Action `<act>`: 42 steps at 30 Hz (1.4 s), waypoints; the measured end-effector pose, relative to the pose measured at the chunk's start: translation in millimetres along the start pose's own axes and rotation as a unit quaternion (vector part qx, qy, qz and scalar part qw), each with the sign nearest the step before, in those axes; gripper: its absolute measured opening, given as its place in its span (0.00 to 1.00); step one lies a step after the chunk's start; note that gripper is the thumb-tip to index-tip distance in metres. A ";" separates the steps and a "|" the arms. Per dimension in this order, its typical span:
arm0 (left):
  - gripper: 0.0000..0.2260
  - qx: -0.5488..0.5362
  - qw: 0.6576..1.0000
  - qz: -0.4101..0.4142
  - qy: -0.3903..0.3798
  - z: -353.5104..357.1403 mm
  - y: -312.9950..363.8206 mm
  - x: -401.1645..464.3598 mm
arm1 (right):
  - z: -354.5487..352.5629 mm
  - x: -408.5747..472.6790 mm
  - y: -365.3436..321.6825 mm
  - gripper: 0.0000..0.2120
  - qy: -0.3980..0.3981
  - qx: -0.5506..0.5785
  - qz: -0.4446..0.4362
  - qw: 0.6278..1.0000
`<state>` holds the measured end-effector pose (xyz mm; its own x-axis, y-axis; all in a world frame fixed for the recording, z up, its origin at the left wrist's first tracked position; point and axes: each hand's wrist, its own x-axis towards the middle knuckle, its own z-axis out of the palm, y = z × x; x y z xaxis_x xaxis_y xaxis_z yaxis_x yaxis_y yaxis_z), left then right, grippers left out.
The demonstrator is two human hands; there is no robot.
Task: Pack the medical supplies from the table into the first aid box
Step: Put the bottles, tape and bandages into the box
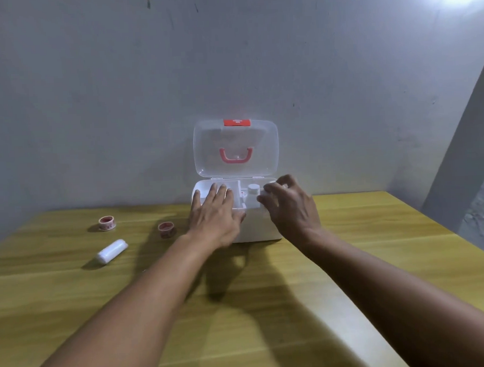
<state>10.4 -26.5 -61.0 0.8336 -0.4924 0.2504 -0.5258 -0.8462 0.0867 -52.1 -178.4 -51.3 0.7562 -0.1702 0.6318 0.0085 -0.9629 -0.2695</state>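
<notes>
A white first aid box (258, 229) stands open near the table's far edge, its clear lid (235, 147) with red handle and red latch raised against the wall. My left hand (214, 212) lies flat over the box's left compartment, fingers spread. Over the right side, my right hand (290, 206) is curled around a white object (266, 192), partly hidden by the fingers. A white-capped bottle (253, 189) stands inside the box between my hands. Left of the box lie two red tape rolls (107, 223) (166, 229) and a white bandage roll (112, 251).
The yellow wooden table (362, 233) ends at a grey wall just behind the box. Its right edge runs diagonally down at the right, with a floor beyond.
</notes>
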 end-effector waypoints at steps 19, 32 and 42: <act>0.20 -0.145 0.953 -0.263 0.043 -18.2 -125.1 -91.6 | 39.8 -30.2 -51.0 0.33 -0.119 -0.091 -0.186 0.971; 0.17 -0.045 0.966 -0.256 0.001 -13.8 -135.3 -108.0 | 40.3 -35.3 -51.8 0.36 -0.102 -0.102 -0.187 0.972; 0.08 -0.130 0.961 -0.243 0.035 -9.7 -149.5 -81.3 | 30.3 -30.7 -36.0 0.35 -0.089 -0.062 -0.189 0.976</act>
<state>19.6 142.1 -84.9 0.9828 -0.0301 0.1820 -0.1098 -0.8883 0.4460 -55.8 -132.2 -83.0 0.8157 0.2313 0.5303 0.2383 -0.9695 0.0563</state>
